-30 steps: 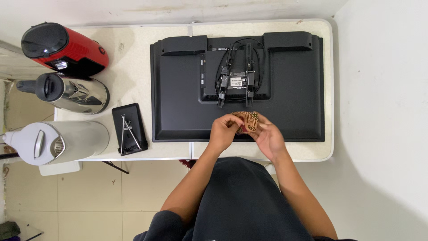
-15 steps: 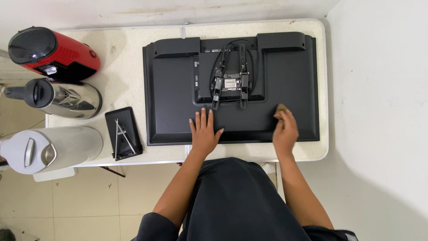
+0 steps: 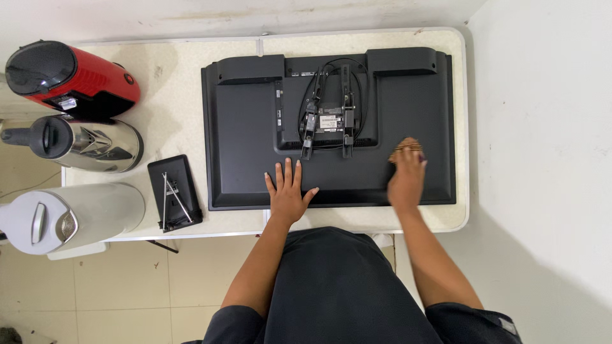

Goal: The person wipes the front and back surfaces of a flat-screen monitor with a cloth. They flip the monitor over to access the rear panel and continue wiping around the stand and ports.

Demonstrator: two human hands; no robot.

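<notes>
While the face-down flat-screen TV (image 3: 328,124) lies on the white table (image 3: 185,121) | head view: left hand (image 3: 288,191) laid flat on rear panel, fingers spread | right hand (image 3: 406,179) closed on patterned brown cloth (image 3: 407,147) pressed to lower-right panel | wiping judged barely begun, most of the panel left.

Brown cloth (image 3: 406,146) mostly hidden under blurred right hand (image 3: 407,179), white kettle (image 3: 70,218) cut off at left edge

I wear a dark, plain top that fills the lower middle of the view, its short sleeves ending above my elbows. Both forearms are bare, and so are my left hand (image 3: 287,193) and right hand (image 3: 406,180): no rings, watch or gloves.
</notes>
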